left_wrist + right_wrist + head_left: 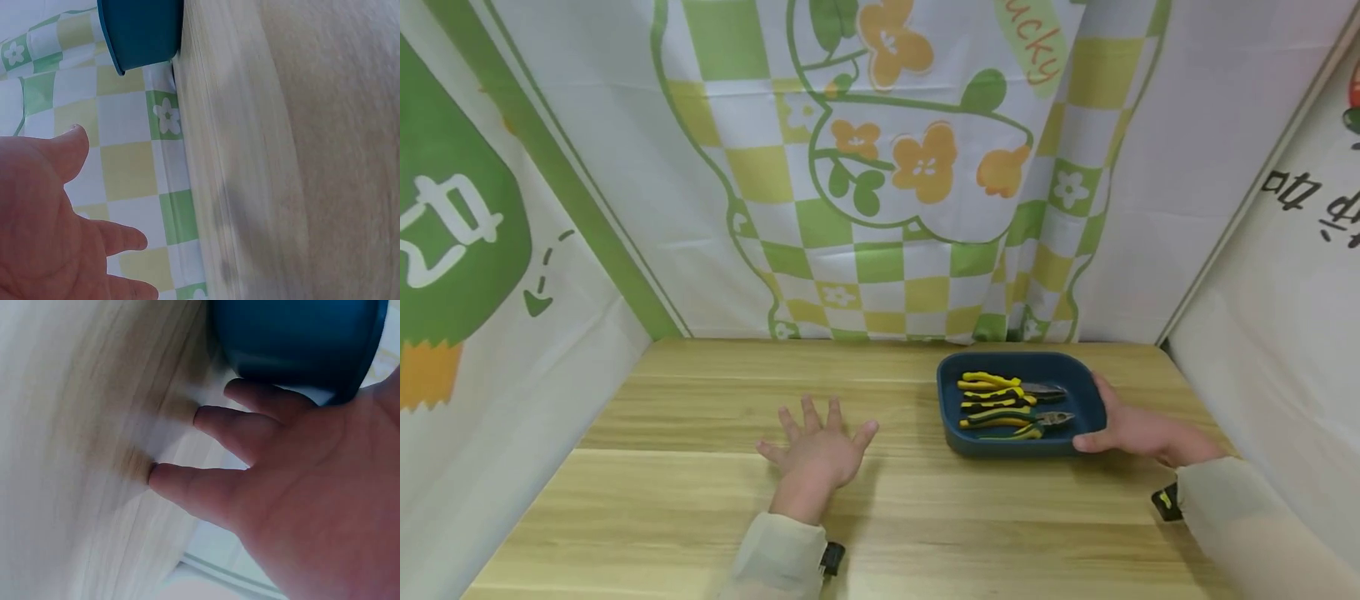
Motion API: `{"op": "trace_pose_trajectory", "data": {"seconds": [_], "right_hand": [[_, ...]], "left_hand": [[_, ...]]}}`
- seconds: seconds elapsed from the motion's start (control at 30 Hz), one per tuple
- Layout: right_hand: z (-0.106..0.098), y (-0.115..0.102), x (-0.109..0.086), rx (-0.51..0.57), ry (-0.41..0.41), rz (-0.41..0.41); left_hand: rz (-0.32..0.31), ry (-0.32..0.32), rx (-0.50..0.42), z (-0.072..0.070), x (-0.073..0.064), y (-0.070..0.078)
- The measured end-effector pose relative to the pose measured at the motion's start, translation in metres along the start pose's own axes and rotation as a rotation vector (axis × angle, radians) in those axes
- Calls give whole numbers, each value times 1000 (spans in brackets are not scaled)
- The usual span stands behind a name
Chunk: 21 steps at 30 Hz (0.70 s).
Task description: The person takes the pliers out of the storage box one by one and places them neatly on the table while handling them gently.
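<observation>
A dark blue rectangular tray [950, 417] stands on the wooden table, right of the middle. Several pliers [1000, 400] with yellow, black and green handles lie in it, jaws pointing right. My right hand [1112, 423] grips the tray's right end, its thumb round the front corner. In the right wrist view, the other fingers [194, 487] reach down past the tray wall [294, 350] to the table. My left hand [820, 454] is spread palm down, left of the tray and apart from it. In the left wrist view its fingers are straight, holding nothing.
The light wooden table [685, 500] ends at the back against a green-and-yellow checked curtain [880, 292]. Printed white cloth walls [1262, 333] stand at both sides. A small black device [1167, 502] sits at the right wrist, another [832, 558] at the left.
</observation>
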State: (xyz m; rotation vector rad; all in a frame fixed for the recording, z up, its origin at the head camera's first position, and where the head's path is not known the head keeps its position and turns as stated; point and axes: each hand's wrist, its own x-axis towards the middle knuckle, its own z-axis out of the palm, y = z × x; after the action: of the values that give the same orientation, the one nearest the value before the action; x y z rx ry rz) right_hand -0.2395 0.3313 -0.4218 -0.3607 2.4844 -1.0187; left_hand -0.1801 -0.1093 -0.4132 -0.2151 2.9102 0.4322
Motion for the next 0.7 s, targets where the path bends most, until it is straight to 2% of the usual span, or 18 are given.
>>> {"op": "trace_pose_trajectory", "data": {"seconds": [0.17,0.4,0.7], "right_hand": [[-2,3,1,18,3,2],[-6,-3,1,-20,-18,11],[-7,-9,2,32,-52,38]], "left_hand": [[4,-2,-7,2,0,1],[0,-9,-3,2,1,0],[3,-4,8,1,-1,-1]]}}
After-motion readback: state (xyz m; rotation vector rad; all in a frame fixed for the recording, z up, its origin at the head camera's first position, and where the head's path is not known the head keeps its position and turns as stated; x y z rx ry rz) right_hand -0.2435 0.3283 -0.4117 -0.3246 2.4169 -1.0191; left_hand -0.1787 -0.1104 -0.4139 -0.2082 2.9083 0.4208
